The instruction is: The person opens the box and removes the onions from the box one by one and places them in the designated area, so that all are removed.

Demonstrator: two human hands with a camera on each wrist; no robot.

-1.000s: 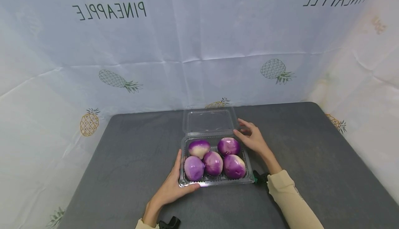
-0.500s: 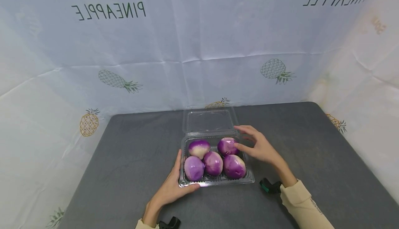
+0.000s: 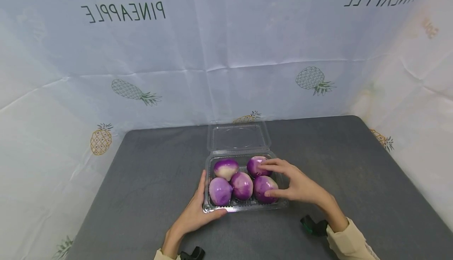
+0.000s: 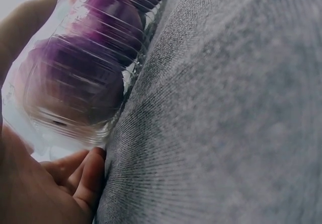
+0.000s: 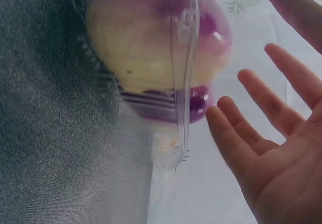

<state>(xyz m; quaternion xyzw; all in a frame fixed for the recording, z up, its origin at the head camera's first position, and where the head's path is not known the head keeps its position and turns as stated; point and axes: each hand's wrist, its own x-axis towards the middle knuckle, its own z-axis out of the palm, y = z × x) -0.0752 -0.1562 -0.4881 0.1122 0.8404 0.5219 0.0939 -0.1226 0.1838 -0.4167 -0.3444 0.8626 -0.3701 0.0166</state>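
Observation:
Several glossy, round purple-and-cream vegetables that look like turnips (image 3: 242,185) lie in a clear plastic clamshell container (image 3: 247,209). Its hinged lid (image 3: 238,138) is folded back flat behind it. My left hand (image 3: 194,213) holds the front left corner, thumb along the front rim and fingers at the left side. In the left wrist view, curled fingers (image 4: 90,176) sit low against the container's end, by the tabletop. Over the two right-hand turnips reaches my right hand (image 3: 301,183), its fingers spread and holding nothing. The right wrist view shows its fingertips (image 5: 243,75) apart from the turnip (image 5: 151,43).
The container stands on a dark grey table (image 3: 159,181), near its middle. Behind rises a pale cloth backdrop (image 3: 226,47) with pineapple prints and mirrored lettering. Black wrist devices are strapped at both wrists, the right one (image 3: 313,226) just above the table.
My right hand has moved from the lid's right side toward me, over the right-hand turnips. The left hand and the container have stayed in place.

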